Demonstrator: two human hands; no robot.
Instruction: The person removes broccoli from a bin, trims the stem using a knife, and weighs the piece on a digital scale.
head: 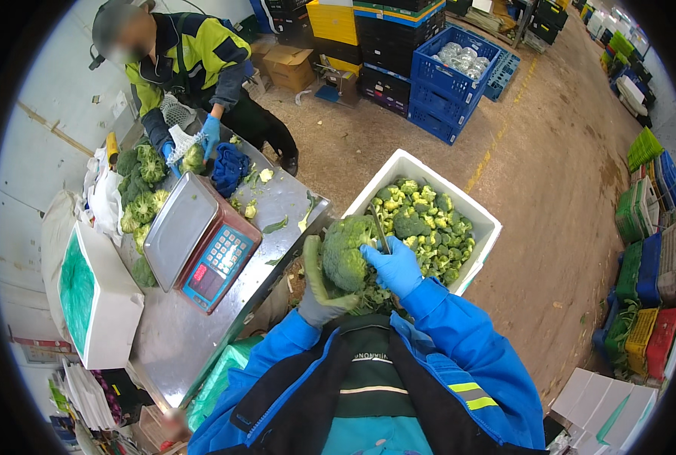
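My left hand (pixel 323 296), in a grey and green work glove, holds a large broccoli head (pixel 346 253) from its left and lower side. In my right hand (pixel 396 267), gloved in blue, is a knife (pixel 379 227), its narrow blade pointing up along the right side of the head. Just beyond, a white foam box (pixel 488 227) holds many small broccoli florets (pixel 429 219). Broccoli leaves (pixel 372 298) show below my hands, partly hidden by them.
At the left, a steel table (pixel 167 341) bears a digital scale (pixel 218 259), broccoli heads (pixel 144 207), a blue cloth (pixel 230 169) and trimmings. Across it a co-worker in blue gloves handles broccoli and white netting. Blue crates (pixel 446 114) stand on the floor ahead; more crates line the right.
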